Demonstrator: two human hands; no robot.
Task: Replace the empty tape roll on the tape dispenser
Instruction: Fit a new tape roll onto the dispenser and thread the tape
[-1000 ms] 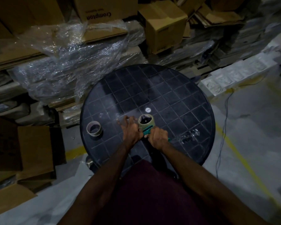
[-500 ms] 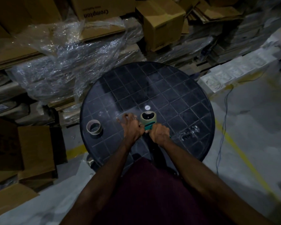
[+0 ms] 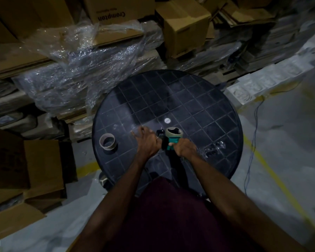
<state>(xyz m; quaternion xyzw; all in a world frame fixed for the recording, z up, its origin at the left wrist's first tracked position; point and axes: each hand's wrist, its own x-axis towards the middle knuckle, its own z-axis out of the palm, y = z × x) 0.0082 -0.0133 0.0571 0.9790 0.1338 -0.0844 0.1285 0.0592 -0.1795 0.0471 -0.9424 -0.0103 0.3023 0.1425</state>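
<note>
Since a second ago the left hand (image 3: 147, 142) has drawn back from the tape roll (image 3: 174, 134), fingers now spread loose and holding nothing beside the tape dispenser (image 3: 168, 143). His right hand (image 3: 185, 149) is clenched round the dispenser's green handle above the round black table (image 3: 216, 106), with the roll seated on the far end. An empty core (image 3: 107, 141) stands on the table, well off to the left.

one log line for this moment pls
right hand: grips tape dispenser handle | left hand: at dispenser front | roll: mounted | cardboard core: aside on table
</note>
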